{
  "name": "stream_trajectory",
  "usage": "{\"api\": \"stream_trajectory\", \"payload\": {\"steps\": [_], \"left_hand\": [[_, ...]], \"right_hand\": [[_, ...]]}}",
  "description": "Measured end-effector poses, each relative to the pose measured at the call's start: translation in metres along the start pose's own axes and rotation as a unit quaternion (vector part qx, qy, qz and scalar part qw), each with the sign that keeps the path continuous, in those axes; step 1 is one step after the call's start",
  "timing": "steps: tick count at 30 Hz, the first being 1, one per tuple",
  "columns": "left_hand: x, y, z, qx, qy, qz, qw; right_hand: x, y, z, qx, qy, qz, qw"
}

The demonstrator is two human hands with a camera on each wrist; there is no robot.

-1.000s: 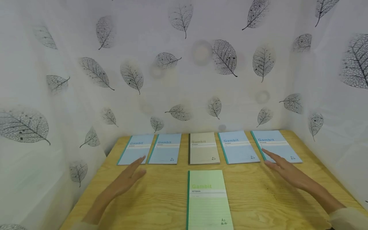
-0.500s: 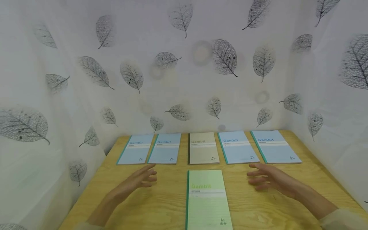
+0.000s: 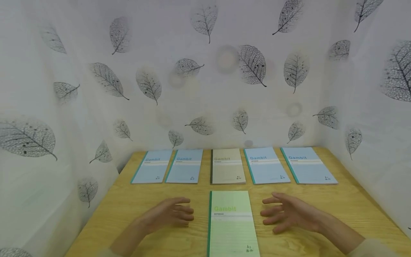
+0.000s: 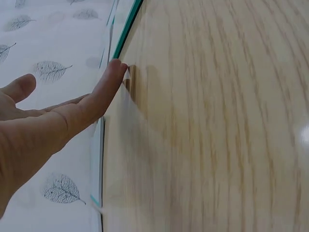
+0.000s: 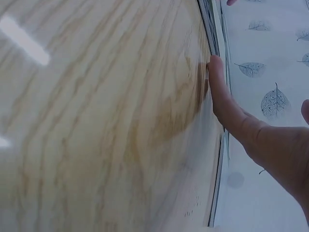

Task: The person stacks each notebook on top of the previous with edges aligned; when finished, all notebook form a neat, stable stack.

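A green notebook (image 3: 232, 228) with a dark green spine lies flat at the near middle of the table. To its left hovers my left hand (image 3: 173, 214), fingers spread and loosely bent toward it, holding nothing. My right hand (image 3: 290, 214) mirrors this on the other side, also with nothing in it. In the head view a gap shows between each hand's fingertips and the notebook. The left wrist view has the left hand's fingers (image 4: 96, 99) near a green spine edge. In the right wrist view, the little finger (image 5: 222, 89) is close to the notebook's page edge.
Along the far edge of the wooden table (image 3: 179, 242) lies a row of notebooks: two blue ones on the left, the nearer to centre being one blue notebook (image 3: 184, 167), a beige notebook (image 3: 228, 167), then a blue notebook (image 3: 267, 166) and another blue notebook (image 3: 309, 166). A leaf-print curtain (image 3: 205, 89) surrounds the table.
Both hands have drawn back from the far row and moved inward, to either side of the green notebook. Their fingers have spread and bent. The notebooks have stayed in place.
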State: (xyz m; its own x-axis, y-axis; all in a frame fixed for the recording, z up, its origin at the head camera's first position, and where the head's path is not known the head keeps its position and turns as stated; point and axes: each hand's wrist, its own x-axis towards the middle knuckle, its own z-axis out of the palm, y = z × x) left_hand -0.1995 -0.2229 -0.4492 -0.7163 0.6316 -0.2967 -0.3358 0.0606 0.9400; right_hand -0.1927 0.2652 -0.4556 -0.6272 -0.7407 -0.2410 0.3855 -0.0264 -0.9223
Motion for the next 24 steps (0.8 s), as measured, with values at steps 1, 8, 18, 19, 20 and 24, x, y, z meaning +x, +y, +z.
{"api": "stream_trajectory", "payload": {"steps": [1,8,18,19,20,24], "left_hand": [[0.002,-0.001,0.003,-0.009,0.003,-0.005,0.9999],[0.016,-0.006,0.021,-0.05,0.011,-0.029,0.9983],[0.031,-0.016,0.047,-0.053,0.069,-0.031,0.9957],[0.032,-0.016,0.048,-0.053,0.077,-0.035,0.995],[0.033,-0.017,0.05,-0.053,0.082,-0.04,0.9944],[0.036,-0.017,0.056,-0.046,0.075,-0.044,0.9951]], "right_hand": [[0.001,0.001,0.002,-0.001,0.0,0.001,1.0],[0.01,0.007,0.013,0.019,-0.025,0.007,0.9995],[0.016,0.014,0.023,0.029,-0.026,0.013,0.9992],[0.016,0.014,0.023,0.029,-0.026,0.013,0.9992],[0.016,0.014,0.023,0.029,-0.026,0.012,0.9991],[0.018,0.017,0.024,0.035,-0.02,0.01,0.9991]]}}
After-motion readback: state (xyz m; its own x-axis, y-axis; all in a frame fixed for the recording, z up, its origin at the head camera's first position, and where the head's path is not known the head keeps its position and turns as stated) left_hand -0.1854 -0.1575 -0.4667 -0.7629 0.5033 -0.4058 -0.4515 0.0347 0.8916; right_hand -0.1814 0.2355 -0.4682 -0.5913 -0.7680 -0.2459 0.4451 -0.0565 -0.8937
